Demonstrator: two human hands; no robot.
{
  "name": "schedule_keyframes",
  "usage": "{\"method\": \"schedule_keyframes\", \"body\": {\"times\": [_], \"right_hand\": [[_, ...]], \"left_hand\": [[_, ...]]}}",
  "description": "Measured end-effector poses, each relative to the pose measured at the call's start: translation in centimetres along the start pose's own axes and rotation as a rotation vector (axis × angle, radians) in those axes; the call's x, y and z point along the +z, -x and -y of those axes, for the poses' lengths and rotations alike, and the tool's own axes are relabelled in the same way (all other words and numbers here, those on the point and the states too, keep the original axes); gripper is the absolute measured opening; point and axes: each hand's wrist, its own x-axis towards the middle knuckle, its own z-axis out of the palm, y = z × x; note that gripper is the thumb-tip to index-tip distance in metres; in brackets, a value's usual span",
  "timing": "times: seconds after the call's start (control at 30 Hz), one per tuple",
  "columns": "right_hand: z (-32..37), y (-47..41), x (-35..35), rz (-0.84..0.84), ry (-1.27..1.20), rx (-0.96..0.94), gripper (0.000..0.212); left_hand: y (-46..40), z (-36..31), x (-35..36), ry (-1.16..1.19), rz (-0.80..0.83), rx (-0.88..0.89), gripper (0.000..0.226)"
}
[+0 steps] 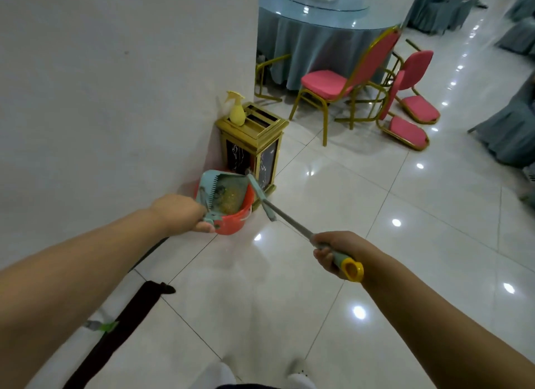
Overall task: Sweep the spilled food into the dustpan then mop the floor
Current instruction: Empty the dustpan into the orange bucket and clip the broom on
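My left hand (pixel 185 214) grips the handle of a light blue dustpan (pixel 224 190), tilted over a red bucket (pixel 234 222) by the wall. Yellowish food scraps (pixel 231 200) lie inside the pan. My right hand (pixel 333 251) is closed on the grey-green, yellow-capped end of a long broom handle (pixel 289 222). The broom's blue head (pixel 259 196) rests beside the dustpan's right edge, against the bucket.
A gold waste bin (pixel 254 148) with a yellow spray bottle (pixel 236 112) on top stands behind the bucket at the wall corner. Pink chairs (pixel 344 81), two tipped over, stand by a blue-clothed round table (pixel 315 32). A black mop pad (pixel 121 327) lies at lower left on the white tiles.
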Motion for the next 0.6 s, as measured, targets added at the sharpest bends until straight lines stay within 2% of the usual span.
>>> {"method": "schedule_keyframes", "body": {"times": [0.3,0.6], "right_hand": [[3.8,-1.4,-5.4,0.099,0.088,0.058,0.013],[5.5,-2.5,-9.6,0.104,0.264,0.037,0.017]], "left_hand": [[-2.2,-7.2,-0.3,-0.043,0.182,-0.008,0.053],[-3.6,-12.6,0.7,-0.042,0.257,-0.045,0.045]]}}
